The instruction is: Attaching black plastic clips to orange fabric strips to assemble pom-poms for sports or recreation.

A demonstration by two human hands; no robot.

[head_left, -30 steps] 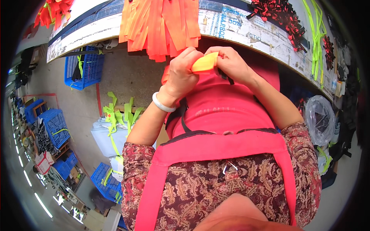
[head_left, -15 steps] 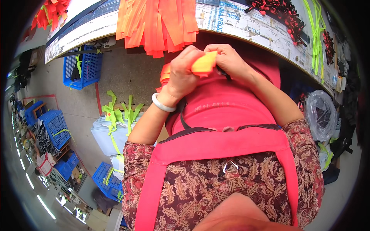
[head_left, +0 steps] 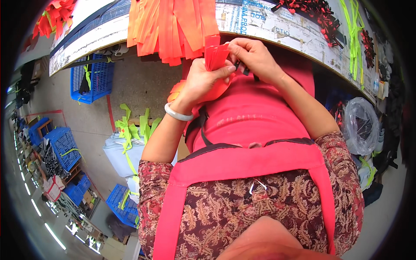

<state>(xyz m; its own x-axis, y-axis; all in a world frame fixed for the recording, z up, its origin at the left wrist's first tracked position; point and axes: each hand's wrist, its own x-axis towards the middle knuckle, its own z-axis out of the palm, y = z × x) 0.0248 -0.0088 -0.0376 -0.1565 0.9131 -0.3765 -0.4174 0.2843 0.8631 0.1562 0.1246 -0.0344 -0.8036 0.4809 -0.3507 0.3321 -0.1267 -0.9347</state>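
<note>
My left hand (head_left: 204, 78) grips a folded red fabric strap (head_left: 215, 58) just below the table edge, with a pale bangle (head_left: 178, 114) on the wrist. Close beside it, my right hand (head_left: 255, 56) pinches a small black part (head_left: 241, 68) at the strap's end. Both hands are held in front of my red apron (head_left: 247, 117). A bunch of orange straps (head_left: 173, 26) hangs over the table edge right above my hands.
The worktable (head_left: 294, 32) curves across the top, with red and black pieces (head_left: 318, 13) and neon green straps (head_left: 355, 21) on it. Blue crates (head_left: 92, 78) stand on the floor at left, and a stack with green straps (head_left: 130, 143). A clear plastic bag (head_left: 360, 125) sits at right.
The strap in my hands has turned from showing an orange-yellow face to red. My hands stay together and have risen slightly toward the table edge.
</note>
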